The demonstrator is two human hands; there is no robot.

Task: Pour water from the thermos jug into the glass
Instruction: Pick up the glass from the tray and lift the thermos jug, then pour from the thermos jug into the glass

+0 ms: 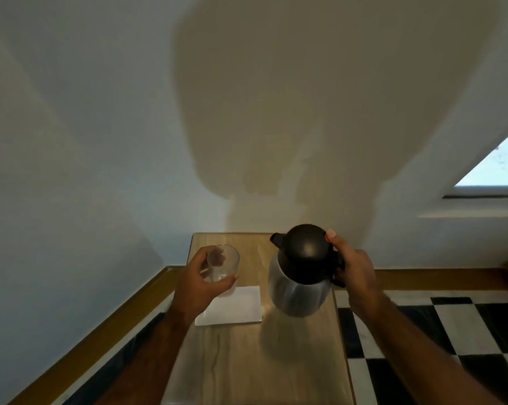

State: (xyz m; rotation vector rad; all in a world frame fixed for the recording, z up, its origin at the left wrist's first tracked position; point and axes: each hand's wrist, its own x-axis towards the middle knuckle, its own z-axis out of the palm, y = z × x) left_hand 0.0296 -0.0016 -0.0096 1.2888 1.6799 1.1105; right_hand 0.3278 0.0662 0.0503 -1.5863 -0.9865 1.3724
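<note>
wooden table [247,361] in foreground, forearms crossing above it. thermos jug [299,276] near its right edge, upright to slightly tilted, spout facing the glass [224,267] but well short of it; whether it is lifted cannot be told. glass over a white napkin [238,305]. risk: water may fall between vessels if tilting begins before spout reaches rim; lid may stay shut. right hand [352,270] closed round the handle, thumb on the lid. left hand [201,280] wrapped round the glass from the left

Brushed-metal thermos jug [298,296], matt black lid; clear glass [223,268]; wood table [247,361].
</note>
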